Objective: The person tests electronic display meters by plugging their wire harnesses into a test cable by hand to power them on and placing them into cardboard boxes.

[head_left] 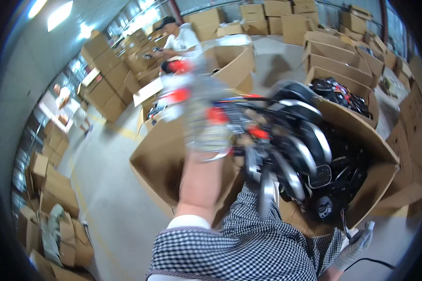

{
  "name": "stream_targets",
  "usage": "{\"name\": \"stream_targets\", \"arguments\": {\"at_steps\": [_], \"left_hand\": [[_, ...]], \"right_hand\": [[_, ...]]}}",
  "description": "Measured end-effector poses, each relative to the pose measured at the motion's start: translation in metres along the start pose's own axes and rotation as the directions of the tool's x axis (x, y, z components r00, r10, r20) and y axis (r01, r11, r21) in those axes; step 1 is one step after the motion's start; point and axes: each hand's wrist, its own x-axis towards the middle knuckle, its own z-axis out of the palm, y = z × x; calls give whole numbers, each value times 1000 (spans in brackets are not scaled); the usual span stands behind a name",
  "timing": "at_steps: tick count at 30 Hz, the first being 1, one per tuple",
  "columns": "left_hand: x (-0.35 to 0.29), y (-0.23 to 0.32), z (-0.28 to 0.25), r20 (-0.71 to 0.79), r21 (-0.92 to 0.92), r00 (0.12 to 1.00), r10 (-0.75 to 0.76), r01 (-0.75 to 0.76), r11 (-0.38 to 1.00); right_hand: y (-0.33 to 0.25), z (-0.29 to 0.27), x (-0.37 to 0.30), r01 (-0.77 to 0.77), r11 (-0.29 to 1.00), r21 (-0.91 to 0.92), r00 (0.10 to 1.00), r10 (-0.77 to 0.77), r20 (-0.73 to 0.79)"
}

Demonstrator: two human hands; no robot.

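Cardboard box (377, 192), open at the top, stands directly before the person, with the bunch (295, 157) of black, silver-rimmed units above its middle. Left hand (205, 117): raised at the end of a bare forearm, blurred by motion, closed on the wired side of the bunch; the separate fingers cannot be made out. Red parts show at the hand and among the wires, and the rounded units spread to the right and downward from it, overlapping one another. Right hand (358, 243): in a pale grey glove, low at the right, just beside the near edge of the box, with its fingers close together; a thin strand of wires (344, 219) rises next to it, and whether the hand grips this strand cannot be told. Black cord (373, 261) curves away below the same hand. Loose units (349, 175), mostly black, fill the right part of the box. Checked cloth (206, 250) covers the person's upper left arm and body. Beyond the box, at upper right, a second carton (368, 96) holds black and red pieces; at upper left, a co-worker (185, 41) in a white shirt and dark cap stands among stacked cartons
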Motion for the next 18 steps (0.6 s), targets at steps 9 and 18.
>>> {"name": "stream_targets", "arguments": {"at_steps": [9, 18], "left_hand": [[3, 42, -125, -114, 809, 874, 472, -194, 555], [-97, -30, -379, -477, 358, 852, -215, -35, -933]], "right_hand": [[43, 51, 12, -193, 971, -142, 972, 208, 106], [107, 114, 38, -466, 854, -229, 723, 517, 457]]}}
